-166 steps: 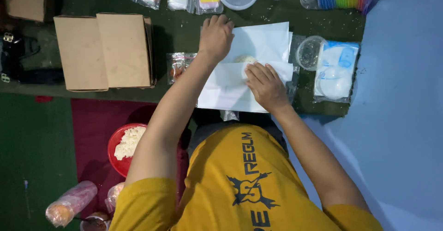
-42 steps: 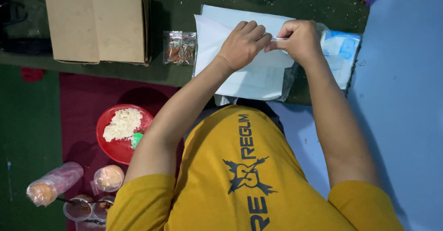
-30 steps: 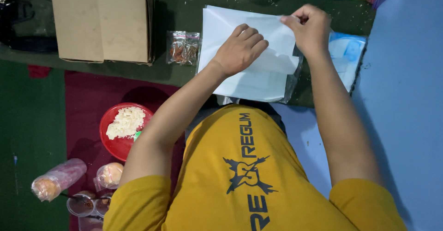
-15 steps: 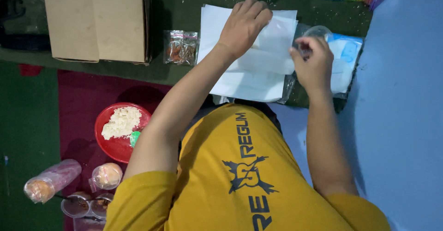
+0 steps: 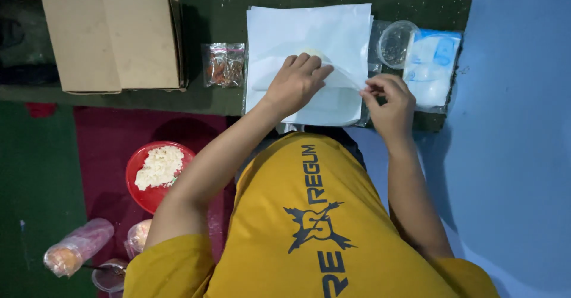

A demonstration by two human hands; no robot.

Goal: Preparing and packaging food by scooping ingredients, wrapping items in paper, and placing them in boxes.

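A stack of white paper sheets [image 5: 309, 30] lies on the dark green table [image 5: 226, 104] in front of me. My left hand [image 5: 295, 82] presses down on the folded near part of the top sheet, next to a small pale lump of food [image 5: 310, 53] that shows just beyond my fingers. My right hand [image 5: 386, 99] pinches the right corner of that sheet at the stack's right edge.
Two brown cardboard boxes [image 5: 110, 36] stand at the left. A small clear bag of reddish bits [image 5: 223, 65] lies beside the paper. A clear round cup [image 5: 395, 43] and a blue-white packet [image 5: 433, 66] sit at the right. A red bowl of crumbs [image 5: 156, 173] is lower left.
My left hand has come back from the far edge of the paper to its near part. My right hand has moved from the cup to the sheet's right corner.
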